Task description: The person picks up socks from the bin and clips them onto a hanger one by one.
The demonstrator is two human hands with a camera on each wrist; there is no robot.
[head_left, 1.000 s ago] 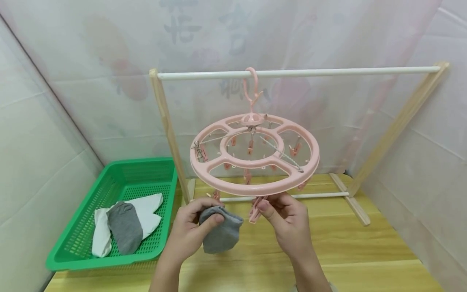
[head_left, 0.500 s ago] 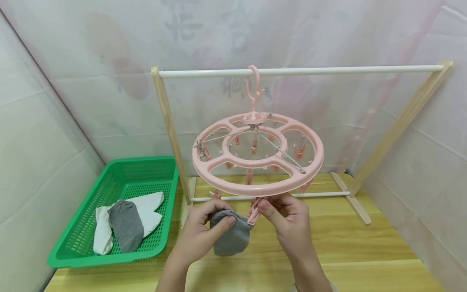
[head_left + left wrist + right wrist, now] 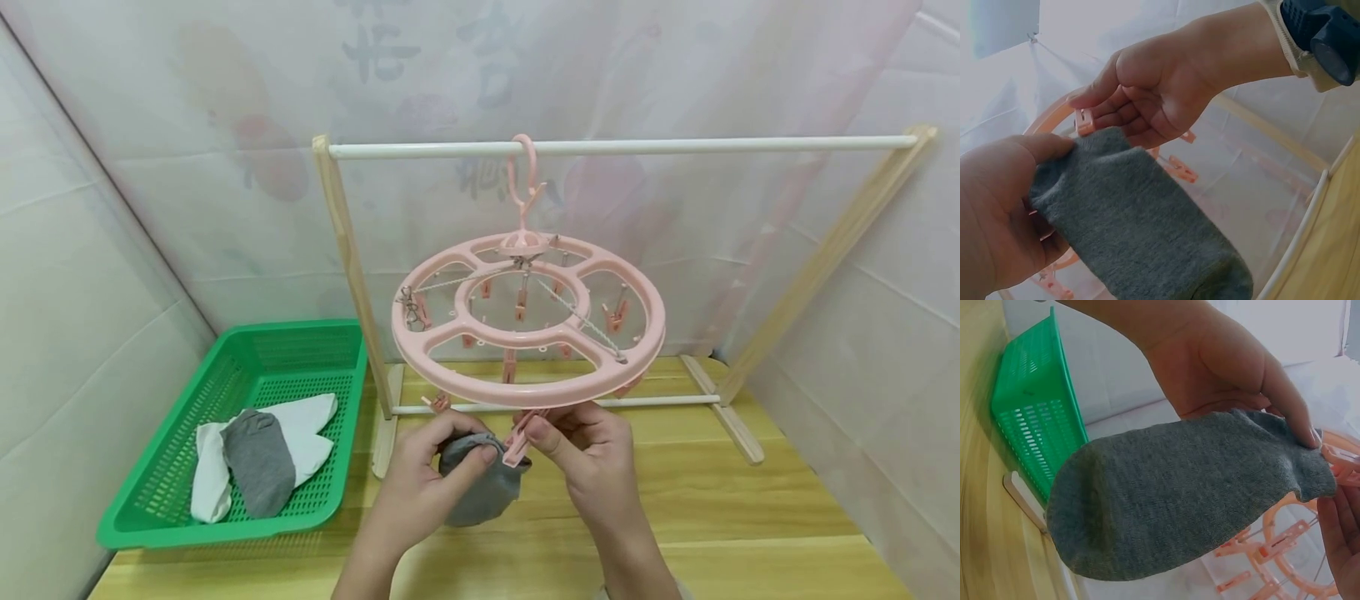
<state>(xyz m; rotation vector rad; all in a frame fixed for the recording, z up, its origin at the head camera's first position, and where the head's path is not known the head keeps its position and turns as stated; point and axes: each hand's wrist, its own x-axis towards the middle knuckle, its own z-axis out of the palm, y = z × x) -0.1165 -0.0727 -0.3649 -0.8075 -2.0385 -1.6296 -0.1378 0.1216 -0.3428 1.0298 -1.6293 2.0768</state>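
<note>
A grey sock (image 3: 483, 492) hangs from my left hand (image 3: 426, 475), pinched near its opening between thumb and fingers. My right hand (image 3: 592, 450) pinches a pink clothespin (image 3: 517, 446) under the front rim of the round pink drying hanger (image 3: 517, 390). The clothespin's tip overlaps the sock's cuff in the head view. From the left wrist, the clothespin (image 3: 1084, 121) sits right at the cuff edge of the sock (image 3: 1141, 212). The right wrist view shows the sock (image 3: 1179, 494) stretched out lengthwise, its cuff at the clothespin.
The hanger hooks over a white rod (image 3: 675, 147) on a wooden stand (image 3: 348, 258). Several other pink clothespins dangle from it. At left, a green basket (image 3: 112, 533) holds another grey sock (image 3: 260, 467) and white socks (image 3: 307, 437). Fabric walls surround the wooden table (image 3: 750, 533).
My left hand has brought the grey sock rightward until its cuff meets the clothespin. The right hand keeps its pinch on the clothespin, nearly in place.
</note>
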